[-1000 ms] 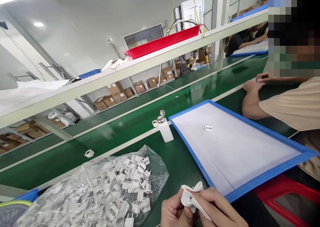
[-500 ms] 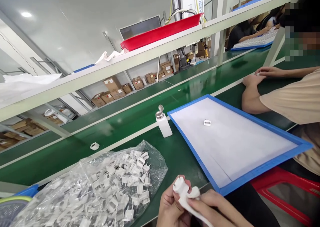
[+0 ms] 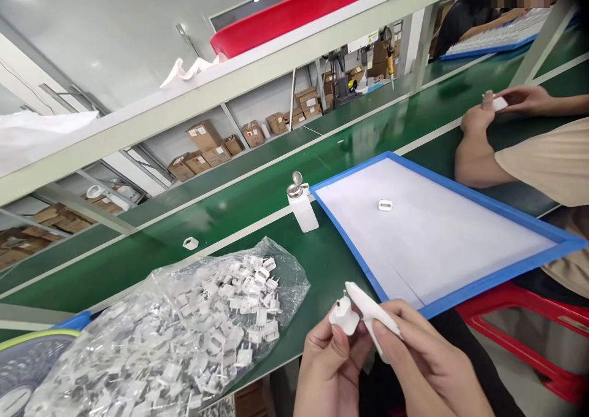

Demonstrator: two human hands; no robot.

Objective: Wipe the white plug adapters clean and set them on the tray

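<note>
My left hand [image 3: 329,365] is closed around a white plug housing [image 3: 343,319], its metal pins pointing up and away from me. Just to the right, my right hand [image 3: 427,362] pinches a folded white cloth [image 3: 370,309], whose edge stands close beside the housing. Left of my hands lies a clear plastic bag [image 3: 294,276] full of similar white plug housings [image 3: 230,325]. Beyond my hands is a blue-rimmed tray [image 3: 350,260] with a white liner, and one small white housing [image 3: 385,205] rests on it.
A white pump bottle [image 3: 304,211] with its metal lid raised stands by the tray's left corner. One white piece [image 3: 190,243] sits on the green belt [image 3: 257,202]. At right, a co-worker's hands [image 3: 483,113] hold a white part. A red stool [image 3: 519,343] is below.
The white cloth, earlier pressed against the housing, is now apart from it on the right. The view has tilted downward. The co-worker's hands have lifted a white part.
</note>
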